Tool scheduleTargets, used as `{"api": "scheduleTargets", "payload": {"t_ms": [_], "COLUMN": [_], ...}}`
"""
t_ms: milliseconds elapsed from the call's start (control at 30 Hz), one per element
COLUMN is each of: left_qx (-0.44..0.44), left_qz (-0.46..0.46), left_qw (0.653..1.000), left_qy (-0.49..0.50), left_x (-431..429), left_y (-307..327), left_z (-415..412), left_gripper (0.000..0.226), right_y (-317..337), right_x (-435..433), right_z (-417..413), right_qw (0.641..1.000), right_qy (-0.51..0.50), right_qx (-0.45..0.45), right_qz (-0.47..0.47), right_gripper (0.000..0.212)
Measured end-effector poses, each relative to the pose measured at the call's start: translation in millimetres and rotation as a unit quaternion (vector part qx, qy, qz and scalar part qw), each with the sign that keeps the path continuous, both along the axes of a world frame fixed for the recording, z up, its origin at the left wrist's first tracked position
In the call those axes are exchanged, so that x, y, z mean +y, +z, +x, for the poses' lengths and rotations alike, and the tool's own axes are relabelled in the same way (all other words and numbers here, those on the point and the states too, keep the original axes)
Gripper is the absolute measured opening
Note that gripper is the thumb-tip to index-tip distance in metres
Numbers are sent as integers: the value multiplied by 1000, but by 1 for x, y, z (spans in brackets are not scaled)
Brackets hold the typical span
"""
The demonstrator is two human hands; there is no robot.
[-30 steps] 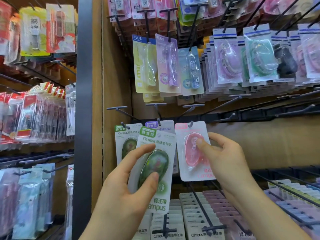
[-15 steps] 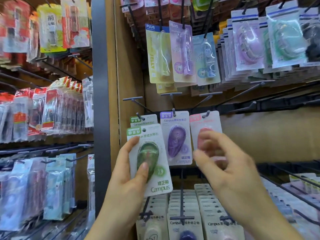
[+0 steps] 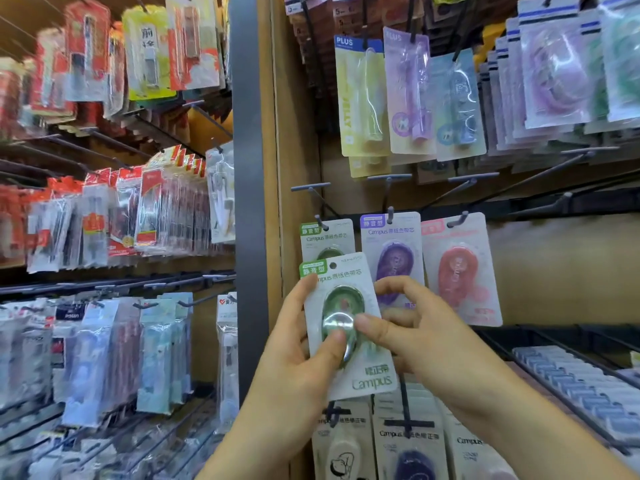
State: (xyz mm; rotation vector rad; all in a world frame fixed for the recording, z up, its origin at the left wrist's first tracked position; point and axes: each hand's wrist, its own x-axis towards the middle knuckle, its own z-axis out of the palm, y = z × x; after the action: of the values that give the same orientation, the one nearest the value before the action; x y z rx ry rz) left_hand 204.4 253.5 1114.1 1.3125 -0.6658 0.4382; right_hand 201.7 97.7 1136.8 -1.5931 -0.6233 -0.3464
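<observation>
Left hand [image 3: 294,358] grips the green tape pack [image 3: 343,303], thumb on its blister. Right hand [image 3: 426,334] pinches the pack's right edge, in front of the hanging purple pack [image 3: 393,258].

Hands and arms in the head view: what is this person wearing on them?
Nothing that shows. The left hand and right hand are bare: no gloves, rings or bracelets. The left forearm and right forearm are bare too, with no sleeve or watch in view.

— Bright, even shop light from above; glare spots on the green blister pack [image 3: 341,327] and on the plastic packets [image 3: 554,71] far right.
— The left racks [image 3: 104,220] are smeared with motion blur, and the edges bow outward.
</observation>
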Motion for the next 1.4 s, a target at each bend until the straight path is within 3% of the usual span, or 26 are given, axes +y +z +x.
{"api": "scheduleTargets", "payload": {"t_ms": [67,100,167,233,333,567,733,867,1000,1133,1300,1400], "left_qx": [-44,-89,-203,-282,-309,-345,-330,-279,-253,-252,-228,-242], "left_qz": [88,147,235,278,284,329,354,408,450,471,495,469], "left_qw": [990,967,883,796,746,703,697,700,647,602,601,634], "left_qy": [104,189,354,457,517,528,529,516,561,594,584,566], "left_x": [6,10,17,23,29,25,24,19,7,-6,-8,-5], "left_y": [3,5,9,13,22,33,42,51,55,54,52,39], "left_z": [0,1,3,6,12,19,14,20,25,37,42,35], "left_gripper": [60,62,62,60,64,62,52,44,50,56,66,59], "right_y": [7,11,21,31,38,34,39,35,25,11,-8,-20], "right_x": [6,9,15,22,33,42,40,40,30,11,-17,-33], "right_z": [3,4,6,7,9,15,16,25,12,-2,-20,-37], "right_qw": [999,998,994,992,991,988,986,973,928,926,948,955], "right_qy": [-13,-22,-32,-33,-40,-79,-106,-197,-300,-289,-246,-231], "right_qx": [-11,-24,-55,-77,-101,-99,-109,-119,-170,-203,-180,-171], "right_qz": [42,63,92,98,82,92,69,-9,-138,-136,-97,-73], "right_gripper": [30,29,27,26,27,27,23,34,44,20,16,22]}}
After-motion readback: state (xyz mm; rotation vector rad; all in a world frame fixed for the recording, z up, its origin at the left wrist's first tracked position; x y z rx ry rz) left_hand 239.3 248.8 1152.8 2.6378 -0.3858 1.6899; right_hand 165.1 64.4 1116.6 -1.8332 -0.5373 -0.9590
